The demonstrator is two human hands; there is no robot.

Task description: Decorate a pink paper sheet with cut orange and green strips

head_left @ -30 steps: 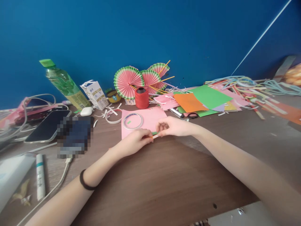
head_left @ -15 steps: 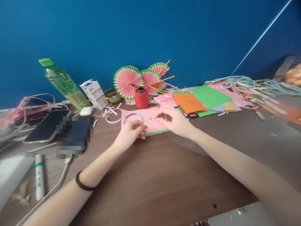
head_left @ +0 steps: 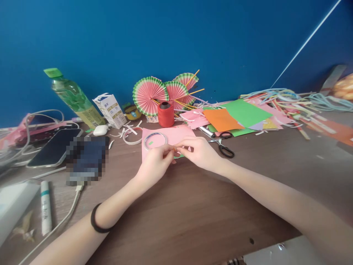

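Note:
My left hand and my right hand meet fingertip to fingertip over the near edge of a pink paper sheet lying on the brown table. Both pinch a thin orange stick, mostly hidden between the fingers. A green strip shows at the pink sheet's near edge, under my hands. A ring of clear tape lies on the pink sheet just beyond my left hand. Black scissors lie to the right of my right hand.
Pink and green paper fans with orange sticks stand at the back behind a red thread spool. Green and orange sheets and paper strips spread to the right. A green bottle, small carton, phones, cables and a glue stick crowd the left.
My hands parted over the pink sheet, the left one holding the orange stick, then came back together on it. The scissors, covered before by my right hand, now show.

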